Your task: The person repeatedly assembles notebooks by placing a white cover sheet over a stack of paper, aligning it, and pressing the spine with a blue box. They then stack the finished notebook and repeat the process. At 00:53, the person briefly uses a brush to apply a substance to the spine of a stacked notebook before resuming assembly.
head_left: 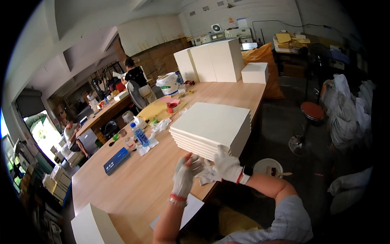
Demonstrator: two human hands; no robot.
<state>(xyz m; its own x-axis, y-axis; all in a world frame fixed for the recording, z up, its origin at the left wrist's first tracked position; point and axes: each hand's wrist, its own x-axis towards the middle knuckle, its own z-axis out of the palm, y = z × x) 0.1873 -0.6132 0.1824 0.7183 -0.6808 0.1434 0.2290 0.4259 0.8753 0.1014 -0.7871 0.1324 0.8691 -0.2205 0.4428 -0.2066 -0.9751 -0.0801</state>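
In front of me a stack of thick white paper blocks (217,122) rests on the table, its layers slightly fanned along the left and near sides. My right hand (229,167), in a white glove, is at the near corner of the stack, with fingers stretched toward the edge. Beside it, my left hand (187,173) is raised just short of the stack, gloved, its fingers apart and slightly curved, with nothing seen in them. Crumpled white material (207,174) lies on the table between my hands. A white sheet (190,213) lies beneath my left forearm.
The wooden table (97,185) carries a blue box (117,161), a water bottle (139,135), a red tin (172,107) and tall white paper stacks (211,61). A bucket (268,167) and a red stool (312,110) stand to the right. Two people are farther off, left.
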